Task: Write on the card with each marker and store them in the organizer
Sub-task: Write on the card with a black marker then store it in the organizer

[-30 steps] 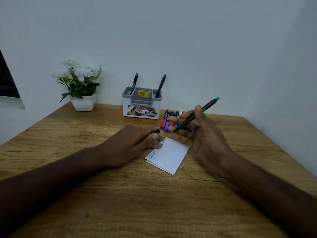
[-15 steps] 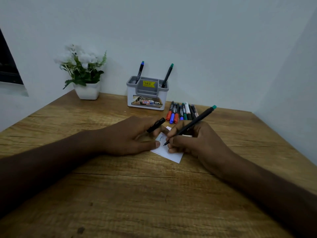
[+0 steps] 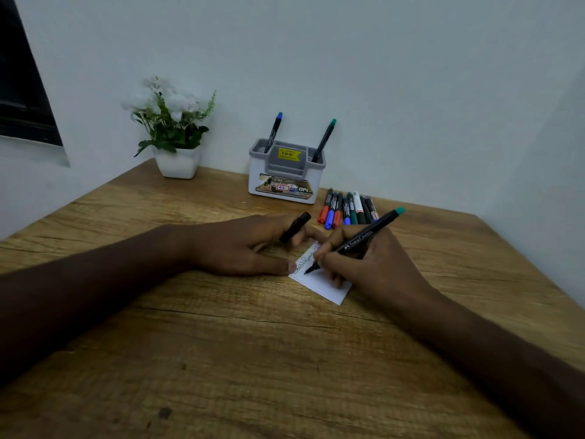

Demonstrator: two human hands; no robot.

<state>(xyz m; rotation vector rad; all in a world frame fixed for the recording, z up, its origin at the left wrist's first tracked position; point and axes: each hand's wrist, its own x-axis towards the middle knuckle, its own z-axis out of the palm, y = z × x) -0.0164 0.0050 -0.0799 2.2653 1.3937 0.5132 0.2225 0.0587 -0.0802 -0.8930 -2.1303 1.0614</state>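
On the wooden table: a white card [image 3: 319, 280] lies flat near the middle, one corner toward the viewer, handwriting along its upper left edge.
Table [image 3: 221, 359]: brown wood grain with dark streaks, filling the lower view and narrowing into a corner where two walls meet.
Room: plain pale walls [image 3: 411, 74] behind and to the right; a dark window edge [image 3: 22, 74] at upper left.
Right hand [image 3: 364, 261]: fingers curled round a black marker [image 3: 364, 237] with a green end, its tip touching the card beside the writing.
Left hand [image 3: 253, 245]: thumb tip pressing the card's left corner, fingers curled round a black cap [image 3: 295, 227] that sticks up above the knuckles.
Organizer [image 3: 285, 175]: white and grey, with a yellow sticker, standing at the back against the wall; a blue-ended marker [image 3: 273, 132] and a green-ended marker [image 3: 323, 140] stand tilted in it, well apart.
Loose markers [image 3: 346, 209]: a row lying side by side just right of the organizer, with red, blue, green and white parts.
Potted plant [image 3: 172, 128]: white flowers in a white pot, left of the organizer by the wall.
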